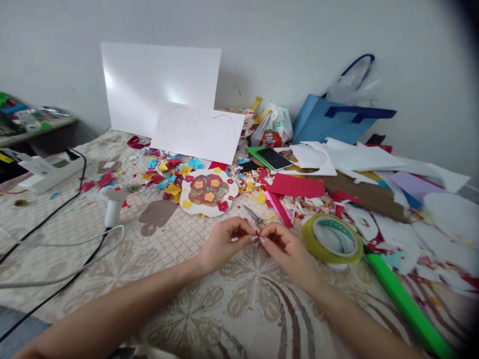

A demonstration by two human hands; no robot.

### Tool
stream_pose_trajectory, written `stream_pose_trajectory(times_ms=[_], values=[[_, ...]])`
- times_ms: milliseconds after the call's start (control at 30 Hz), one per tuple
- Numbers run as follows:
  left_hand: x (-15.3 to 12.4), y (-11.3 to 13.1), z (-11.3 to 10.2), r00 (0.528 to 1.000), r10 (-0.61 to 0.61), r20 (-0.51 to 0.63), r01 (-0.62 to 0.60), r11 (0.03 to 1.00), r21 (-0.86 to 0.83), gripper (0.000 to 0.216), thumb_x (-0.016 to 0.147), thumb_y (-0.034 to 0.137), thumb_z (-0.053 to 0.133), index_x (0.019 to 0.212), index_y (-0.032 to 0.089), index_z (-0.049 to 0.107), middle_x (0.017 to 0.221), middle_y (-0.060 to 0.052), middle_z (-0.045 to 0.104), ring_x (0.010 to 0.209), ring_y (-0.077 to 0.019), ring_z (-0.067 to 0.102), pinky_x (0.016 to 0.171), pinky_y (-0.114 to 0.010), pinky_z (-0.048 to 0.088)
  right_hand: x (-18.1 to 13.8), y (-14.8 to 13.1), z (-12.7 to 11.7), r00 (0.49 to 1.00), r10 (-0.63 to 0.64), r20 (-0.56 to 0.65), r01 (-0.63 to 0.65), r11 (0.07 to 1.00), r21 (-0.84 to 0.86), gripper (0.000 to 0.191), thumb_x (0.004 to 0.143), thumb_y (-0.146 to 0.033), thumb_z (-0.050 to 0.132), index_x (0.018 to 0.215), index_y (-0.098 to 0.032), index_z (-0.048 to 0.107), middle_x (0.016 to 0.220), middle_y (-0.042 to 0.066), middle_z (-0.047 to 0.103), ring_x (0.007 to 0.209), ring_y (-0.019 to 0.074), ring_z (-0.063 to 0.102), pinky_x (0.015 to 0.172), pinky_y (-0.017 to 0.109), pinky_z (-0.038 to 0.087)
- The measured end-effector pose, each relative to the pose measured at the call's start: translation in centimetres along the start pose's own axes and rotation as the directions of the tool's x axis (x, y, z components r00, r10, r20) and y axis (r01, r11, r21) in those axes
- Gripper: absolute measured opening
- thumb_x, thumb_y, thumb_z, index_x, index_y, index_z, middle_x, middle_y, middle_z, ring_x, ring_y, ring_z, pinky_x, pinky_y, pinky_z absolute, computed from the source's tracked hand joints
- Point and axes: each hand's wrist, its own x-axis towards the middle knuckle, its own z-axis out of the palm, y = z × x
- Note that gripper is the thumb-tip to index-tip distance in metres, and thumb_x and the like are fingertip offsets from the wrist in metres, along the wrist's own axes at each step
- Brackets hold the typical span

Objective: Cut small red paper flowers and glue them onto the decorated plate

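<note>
Low over the patterned cloth, my left hand (224,244) and my right hand (290,252) meet fingertip to fingertip. Both are closed in a pinch on a small red piece (257,233), mostly covered by the fingers; its material is too small to tell. Just beyond them lie scissors (253,214), their handles partly hidden behind my hands. A white scalloped card (204,211) with red and yellow flowers on it rests past my left hand. To the right of my right hand is a roll of clear yellowish tape (309,240).
A white glue gun (113,208) with cables stands at left, near a power strip (56,174). Paper flowers (172,189), scraps and a phone (275,158) cover the back. White boards (160,75) and a blue bag (318,119) lean on the wall. A long green object (406,299) lies right.
</note>
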Motion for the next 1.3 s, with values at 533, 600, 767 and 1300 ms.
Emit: stream_pose_trajectory(times_ms=[533,600,767,1300], values=[[0.0,-0.6,0.1,0.990,-0.123,0.069,0.135,0.968,-0.213,0.026,0.070,0.025,0.072,0.083,0.013,0.054,0.076,-0.001,0.059,0.069,-0.0107,0.057,0.065,-0.025,0.044,0.2,0.5,-0.4,0.987,0.086,0.138,-0.109,0.980,0.169,0.013,0.088,-0.032,0.052,0.083,-0.020,0.053,0.066,-0.003,0.055,0.059,0.0105,0.051,0.056,0.022,0.042],[0.2,-0.7,0.0,0.988,-0.132,0.078,0.147,0.958,-0.245,0.028,0.068,0.025,0.074,0.084,0.013,0.054,0.077,-0.001,0.059,0.068,-0.0100,0.057,0.065,-0.025,0.044,0.2,0.5,-0.5,0.987,0.083,0.140,-0.105,0.982,0.160,0.013,0.088,-0.031,0.052,0.084,-0.020,0.054,0.067,-0.003,0.055,0.059,0.0101,0.051,0.056,0.022,0.042],[0.3,-0.8,0.1,0.981,-0.169,0.097,0.191,0.933,-0.306,0.031,0.065,0.027,0.076,0.082,0.012,0.054,0.074,0.000,0.059,0.065,-0.0089,0.056,0.063,-0.024,0.043,0.2,0.6,-0.4,0.987,0.074,0.141,-0.095,0.985,0.146,0.013,0.089,-0.031,0.052,0.085,-0.020,0.054,0.067,-0.003,0.055,0.060,0.0100,0.051,0.056,0.022,0.042],[0.2,-0.7,0.1,0.980,-0.164,0.115,0.193,0.927,-0.321,0.027,0.069,0.024,0.073,0.084,0.012,0.053,0.072,0.001,0.058,0.063,-0.0080,0.055,0.062,-0.024,0.043,0.3,0.3,-0.3,0.985,0.105,0.139,-0.127,0.979,0.159,0.015,0.087,-0.033,0.053,0.081,-0.019,0.053,0.065,-0.003,0.054,0.058,0.0106,0.051,0.055,0.023,0.043]])
